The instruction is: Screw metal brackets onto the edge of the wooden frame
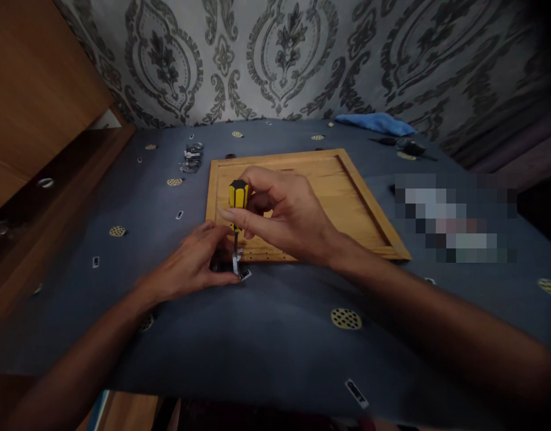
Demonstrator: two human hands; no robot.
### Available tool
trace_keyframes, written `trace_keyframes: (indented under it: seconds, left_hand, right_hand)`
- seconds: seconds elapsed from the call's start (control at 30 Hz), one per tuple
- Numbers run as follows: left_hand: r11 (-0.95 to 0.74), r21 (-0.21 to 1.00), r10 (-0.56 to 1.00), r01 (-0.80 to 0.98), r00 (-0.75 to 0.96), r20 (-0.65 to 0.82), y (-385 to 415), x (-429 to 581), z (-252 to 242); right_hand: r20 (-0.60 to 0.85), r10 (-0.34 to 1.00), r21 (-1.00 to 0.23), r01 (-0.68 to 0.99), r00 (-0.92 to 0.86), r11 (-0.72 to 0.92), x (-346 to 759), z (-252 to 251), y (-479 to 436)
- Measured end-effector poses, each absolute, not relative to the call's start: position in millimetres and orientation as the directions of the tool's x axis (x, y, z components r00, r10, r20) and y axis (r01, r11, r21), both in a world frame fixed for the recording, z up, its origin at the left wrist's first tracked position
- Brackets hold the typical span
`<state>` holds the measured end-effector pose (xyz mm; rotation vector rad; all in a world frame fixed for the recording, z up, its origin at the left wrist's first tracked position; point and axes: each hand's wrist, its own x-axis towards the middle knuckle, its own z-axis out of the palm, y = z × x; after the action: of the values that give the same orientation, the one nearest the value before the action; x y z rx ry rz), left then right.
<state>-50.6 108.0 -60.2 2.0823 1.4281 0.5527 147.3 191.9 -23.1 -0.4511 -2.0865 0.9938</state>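
A yellow-and-black screwdriver (238, 200) stands nearly upright in my right hand (279, 206), its handle pinched between thumb and fingers. Its shaft points down at a small metal hinge (236, 263) on the near edge of a wooden panel (360, 191) with a raised frame, close to the left corner. My left hand (194, 260) grips the hinge from the left, thumb below it and fingers above. Part of the hinge is covered by the fingers, and whether the tip sits in a screw cannot be made out.
Several metal hinges (192, 157) lie behind the panel to the left. A blue cloth (376, 123) and a dark tool (410, 146) rest at the far right. Brown wooden furniture (46, 90) borders the left side. A blurred-out patch (454, 218) covers something right of the panel.
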Motion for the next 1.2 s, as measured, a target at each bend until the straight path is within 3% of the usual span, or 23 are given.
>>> trace_keyframes:
  seconds: [0.37,0.5,0.7,0.97,1.2]
  left_hand:
    - [-0.313,0.647,0.929,0.695,0.367,0.055,107,-51,-61]
    - [-0.316,0.644,0.928,0.697,0.369,0.057,107,-52,-62]
    - [-0.296,0.639,0.933,0.710,0.359,0.034,108,-50,-59]
    - [-0.303,0.660,0.928,0.688,0.369,0.041,108,-50,-59]
    - [-0.308,0.629,0.931,0.714,0.361,0.045,107,-49,-56]
  right_hand:
    - [0.430,0.599,-0.812,0.001,-0.676,0.584,145,-23,191]
    - [0.374,0.593,-0.876,-0.061,-0.714,0.479,147,-19,193]
    - [0.301,0.481,-0.930,-0.143,-0.823,0.338,153,-11,197]
    - [0.402,0.577,-0.824,-0.006,-0.711,0.566,149,-17,194]
    - [0.295,0.472,-0.892,-0.063,-0.831,0.447,155,-11,196]
